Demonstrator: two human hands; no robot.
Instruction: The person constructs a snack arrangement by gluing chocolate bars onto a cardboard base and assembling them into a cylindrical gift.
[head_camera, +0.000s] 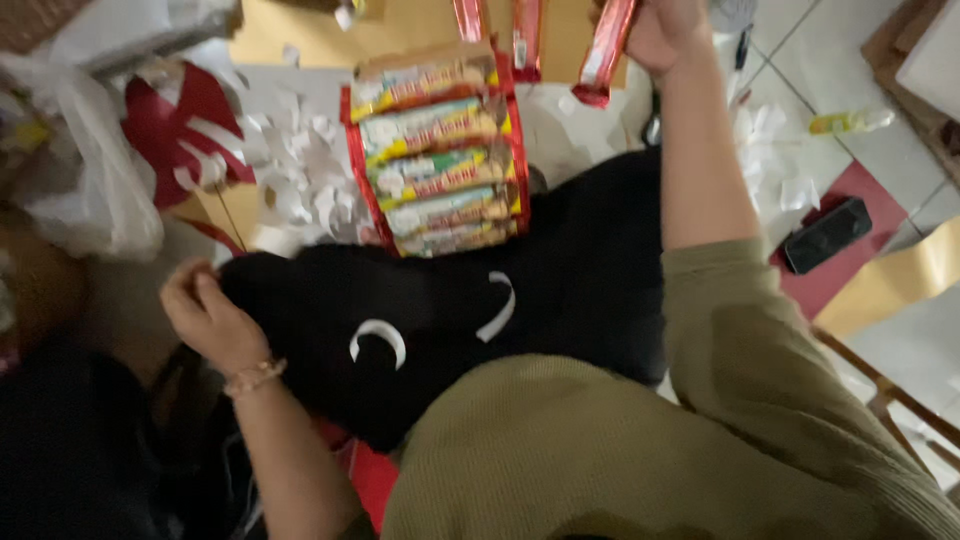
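Up at the top edge of the view, the right hand (662, 30) is closed around the upper end of a long red packet (605, 55), which hangs down from the fist and ends just above the floor clutter. Two more red packets (497, 30) lie just left of it on a sheet of brown cardboard (300, 40). Below them, well apart from the hand, a red tray of snack bars (437, 150) holds five glossy wrapped bars stacked in a row, yellow, green and tan. The left hand (205, 315) rests with curled fingers on the edge of black trousers (440, 310), pinching the cloth; a beaded bracelet (254, 377) circles the wrist. Two curled white paper strips (378, 335) lie on the black cloth. Torn white paper scraps (300, 170) litter the pale floor beside a clear plastic bag (90, 170). At right, on white tiles (800, 50), a dark phone (826, 233) lies on a red patch, and a small yellow bottle (850, 121) lies nearby. Olive ribbed sleeves cover the arms.
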